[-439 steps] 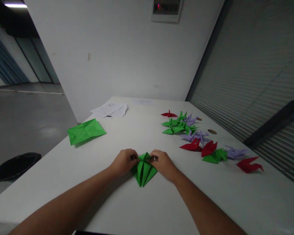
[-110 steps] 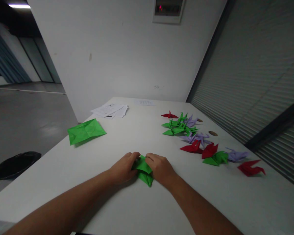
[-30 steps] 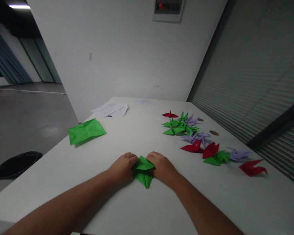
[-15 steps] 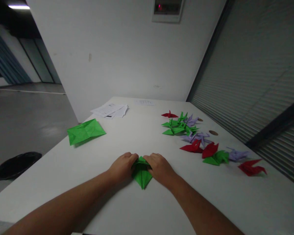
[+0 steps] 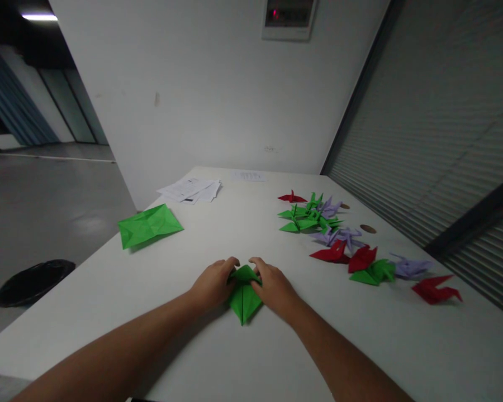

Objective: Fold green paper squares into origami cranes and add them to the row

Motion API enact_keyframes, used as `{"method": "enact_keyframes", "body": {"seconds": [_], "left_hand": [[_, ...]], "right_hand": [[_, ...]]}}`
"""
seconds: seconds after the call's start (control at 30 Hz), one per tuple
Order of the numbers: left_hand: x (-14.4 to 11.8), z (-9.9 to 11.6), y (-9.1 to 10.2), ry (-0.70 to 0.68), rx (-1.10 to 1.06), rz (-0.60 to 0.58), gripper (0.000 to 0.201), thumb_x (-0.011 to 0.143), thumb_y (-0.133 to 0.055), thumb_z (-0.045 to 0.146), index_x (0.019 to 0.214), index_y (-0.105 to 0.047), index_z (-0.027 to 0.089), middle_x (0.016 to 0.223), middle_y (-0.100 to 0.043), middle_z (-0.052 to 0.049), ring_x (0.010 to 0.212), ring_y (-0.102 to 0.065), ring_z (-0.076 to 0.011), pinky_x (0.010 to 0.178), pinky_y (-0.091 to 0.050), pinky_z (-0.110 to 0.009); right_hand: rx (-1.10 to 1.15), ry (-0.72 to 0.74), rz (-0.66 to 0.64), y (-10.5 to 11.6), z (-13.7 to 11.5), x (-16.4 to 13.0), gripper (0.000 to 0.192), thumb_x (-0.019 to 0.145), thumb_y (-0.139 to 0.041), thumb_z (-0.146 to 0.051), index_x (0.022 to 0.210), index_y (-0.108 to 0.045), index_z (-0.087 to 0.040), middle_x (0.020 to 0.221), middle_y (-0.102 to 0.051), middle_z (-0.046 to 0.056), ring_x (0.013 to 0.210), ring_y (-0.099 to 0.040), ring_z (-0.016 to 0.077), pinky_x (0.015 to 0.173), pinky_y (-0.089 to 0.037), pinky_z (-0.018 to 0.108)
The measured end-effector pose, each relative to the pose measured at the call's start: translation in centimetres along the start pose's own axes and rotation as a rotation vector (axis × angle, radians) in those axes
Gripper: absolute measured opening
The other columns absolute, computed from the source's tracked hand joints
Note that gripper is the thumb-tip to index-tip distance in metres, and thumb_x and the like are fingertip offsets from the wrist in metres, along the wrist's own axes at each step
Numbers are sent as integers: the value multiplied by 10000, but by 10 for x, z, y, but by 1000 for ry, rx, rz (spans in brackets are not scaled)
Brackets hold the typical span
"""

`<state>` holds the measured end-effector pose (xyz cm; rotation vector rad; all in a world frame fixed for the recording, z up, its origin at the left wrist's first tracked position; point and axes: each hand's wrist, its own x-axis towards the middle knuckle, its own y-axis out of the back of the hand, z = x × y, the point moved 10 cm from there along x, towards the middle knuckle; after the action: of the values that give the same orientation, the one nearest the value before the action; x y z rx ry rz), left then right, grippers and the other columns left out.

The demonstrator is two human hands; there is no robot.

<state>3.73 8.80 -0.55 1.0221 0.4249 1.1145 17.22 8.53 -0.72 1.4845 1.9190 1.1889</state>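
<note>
A: Bright green on the folded paper [image 5: 243, 293] between the two hands, plain, no print, its creases showing as darker green lines.

B: And the flat sheet [image 5: 149, 225] over to the left?

A: The same vivid green, also unpatterned, creased into lighter and darker facets.

B: What colours run down the right side?

A: A mix. Red crane [image 5: 292, 197] at the far end, a green cluster [image 5: 305, 218] beside it, pale lilac ones [image 5: 339, 235] next, then red [image 5: 347, 255], green [image 5: 374, 272], lilac [image 5: 411, 266], and a deep red crane [image 5: 435, 290] nearest.

B: The table [image 5: 243, 229]?

A: Plain white. The papers [image 5: 190, 189] at the far edge are white with faint grey print. On the floor, a black bin [image 5: 31, 281].
</note>
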Motion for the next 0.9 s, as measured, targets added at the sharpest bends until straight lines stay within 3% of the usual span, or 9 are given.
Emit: {"method": "enact_keyframes", "body": {"seconds": [0.2, 0.43, 0.53, 0.63, 0.73, 0.9], "left_hand": [[0, 0, 3, 36, -36, -15, 339, 828, -581, 92, 1142, -559, 215, 925, -736, -45, 839, -681, -219, 728, -463, -302], [0, -2, 4, 59, -67, -31, 282, 827, -581, 95, 1086, -580, 208, 878, -725, -34, 792, -669, -206, 678, -425, -284], [0, -1, 5, 56, -64, -31, 209, 813, -573, 98, 1000, -595, 191, 848, -709, -41, 786, -660, -210, 667, -416, -286], [0, -1, 6, 51, -62, -34, 156, 814, -575, 112, 952, -604, 179, 833, -702, -48, 771, -650, -209, 662, -414, -292], [0, -1, 7, 43, -92, -47, 166, 818, -586, 122, 968, -630, 178, 860, -718, -49, 795, -657, -212, 682, -435, -297], [0, 0, 6, 18, -127, -66, 238, 802, -602, 117, 1025, -660, 175, 890, -735, -49, 823, -671, -222, 714, -468, -313]], "right_hand": [[-14, -41, 10, 3, 5, 0, 505, 805, -677, -53, 1281, -593, -200, 931, -720, 45, 850, -667, 206, 755, -462, 286], [148, -26, -81, 16, 6, -4, 205, 800, -712, -137, 1001, -711, -175, 801, -687, 11, 713, -597, 160, 649, -412, 256], [359, 28, -250, 17, 3, -11, 241, 823, -706, -213, 1057, -729, -160, 842, -699, 18, 733, -593, 160, 646, -429, 249], [462, 60, -391, 18, 2, -17, 333, 791, -659, -138, 1112, -745, -157, 932, -733, 35, 798, -618, 169, 709, -465, 259], [494, 67, -414, 22, 3, -18, 392, 785, -623, -100, 1151, -751, -158, 990, -756, 50, 846, -647, 183, 764, -482, 280], [476, 52, -398, 20, 1, -17, 249, 835, -661, -195, 1044, -786, -147, 943, -774, 64, 852, -680, 213, 740, -494, 290]]}}
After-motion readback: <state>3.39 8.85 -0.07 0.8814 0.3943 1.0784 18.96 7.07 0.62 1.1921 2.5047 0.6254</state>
